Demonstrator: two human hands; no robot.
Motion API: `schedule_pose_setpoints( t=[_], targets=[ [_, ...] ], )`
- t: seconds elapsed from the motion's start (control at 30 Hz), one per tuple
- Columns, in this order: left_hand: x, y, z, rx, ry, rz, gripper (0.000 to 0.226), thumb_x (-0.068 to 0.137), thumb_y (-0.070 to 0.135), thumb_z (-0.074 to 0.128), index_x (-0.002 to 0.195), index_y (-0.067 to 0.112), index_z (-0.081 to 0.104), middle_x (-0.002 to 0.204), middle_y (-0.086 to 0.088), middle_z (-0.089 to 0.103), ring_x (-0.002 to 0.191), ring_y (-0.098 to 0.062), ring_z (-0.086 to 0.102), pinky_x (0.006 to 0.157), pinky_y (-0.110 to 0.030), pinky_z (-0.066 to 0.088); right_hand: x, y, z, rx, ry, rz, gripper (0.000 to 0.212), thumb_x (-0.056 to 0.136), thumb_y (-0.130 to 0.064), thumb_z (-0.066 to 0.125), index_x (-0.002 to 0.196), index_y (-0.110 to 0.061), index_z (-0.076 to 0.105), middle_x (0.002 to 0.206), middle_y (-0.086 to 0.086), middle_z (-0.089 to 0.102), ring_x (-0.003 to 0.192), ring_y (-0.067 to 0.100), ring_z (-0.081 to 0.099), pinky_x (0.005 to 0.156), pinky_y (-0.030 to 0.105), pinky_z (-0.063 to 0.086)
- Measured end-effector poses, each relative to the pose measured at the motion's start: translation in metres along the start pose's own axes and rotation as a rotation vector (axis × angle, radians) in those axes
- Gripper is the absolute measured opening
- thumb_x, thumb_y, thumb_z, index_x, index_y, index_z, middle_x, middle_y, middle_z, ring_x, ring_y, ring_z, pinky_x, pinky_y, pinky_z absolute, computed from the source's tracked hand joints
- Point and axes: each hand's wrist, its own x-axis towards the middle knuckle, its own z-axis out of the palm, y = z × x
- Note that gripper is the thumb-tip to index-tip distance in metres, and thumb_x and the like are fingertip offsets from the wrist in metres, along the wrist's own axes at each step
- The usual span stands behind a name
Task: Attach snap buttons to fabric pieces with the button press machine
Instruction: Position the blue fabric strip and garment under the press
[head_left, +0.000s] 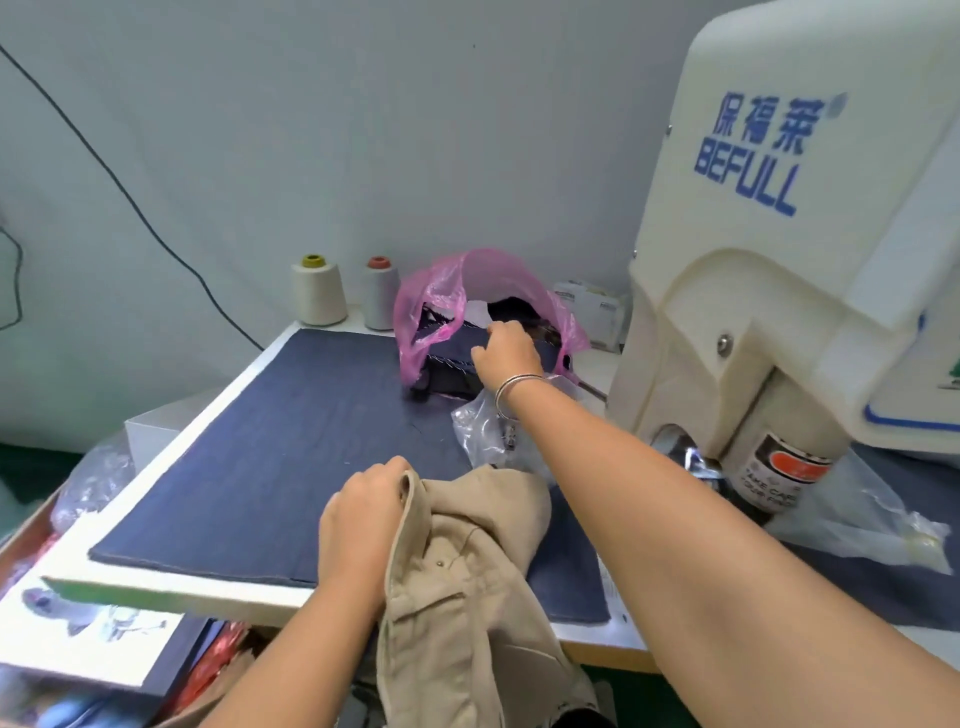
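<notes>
Head view: one wide-angle look down over a worktop (171, 577) with a pale edge, its top covered by a dark blue cloth (270, 457)
Left hand (363, 512): near the front edge of the worktop, its grip curled round the top fold of a beige garment (467, 571), thumb and fingers pinching the fabric edge
Beige garment: bunched at the front edge, partly on the dark blue cloth and partly hanging down off the front; one small metal snap button (441, 561) shows on its surface
Right hand (506, 353): reaches across to the far edge of the worktop, fingers bent down onto dark fabric pieces (457, 345) inside a pink plastic bag (441, 306); whether the grip has closed on a piece or only presses on it I cannot tell
Right wrist: carries silver bangles (514, 387)
Pink plastic bag: stands open at the far edge, between the thread cones and the machine
Clear plastic bag (483, 426): lies crumpled just in front of the pink bag, under the right forearm
Button press machine (769, 270): cream housing at the right side of the worktop, blue lettering BEFULL on it, a red warning label low on its head
Thread cones: a white one with yellow core (318, 288) and a grey one with red core (380, 293) at the far edge, side by side against the wall
Cable (130, 197): black, running down the wall at the left
</notes>
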Motion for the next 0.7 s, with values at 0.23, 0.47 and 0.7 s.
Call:
schedule_pose_setpoints(
  t=[0.23,0.47,0.7],
  targets=[
    [-0.003,0.013,-0.018,-0.053,-0.025,0.033,0.015,0.083,0.022,0.045,0.073,0.029,0.037,0.063,0.011,0.035,0.062,-0.015,0.035,0.054,-0.031,0.023,0.021,0.012,0.015,-0.342,0.075,-0.015,0.042,0.091,-0.031,0.054,0.128,-0.011,0.05,0.128,0.011,0.047,0.12,0.03,0.043,0.096,0.04,0.036],
    [-0.004,0.013,-0.02,-0.051,-0.044,0.026,0.012,0.085,0.022,0.043,0.076,0.027,0.037,0.065,0.01,0.035,0.07,-0.017,0.038,0.06,-0.032,0.024,0.012,0.018,0.015,-0.573,0.269,-0.176,0.018,0.089,-0.016,0.054,0.106,-0.016,0.061,0.105,0.004,0.064,0.104,0.028,0.051,0.09,0.04,0.034],
    [-0.005,0.012,-0.018,-0.091,-0.028,0.02,0.012,0.085,0.024,0.043,0.075,0.028,0.038,0.065,0.011,0.037,0.07,-0.016,0.04,0.062,-0.031,0.026,0.007,0.024,0.003,-0.496,0.271,-0.207,0.015,0.093,-0.02,0.05,0.103,-0.013,0.059,0.091,0.006,0.068,0.103,0.027,0.054,0.105,0.046,0.029]
  ],
)
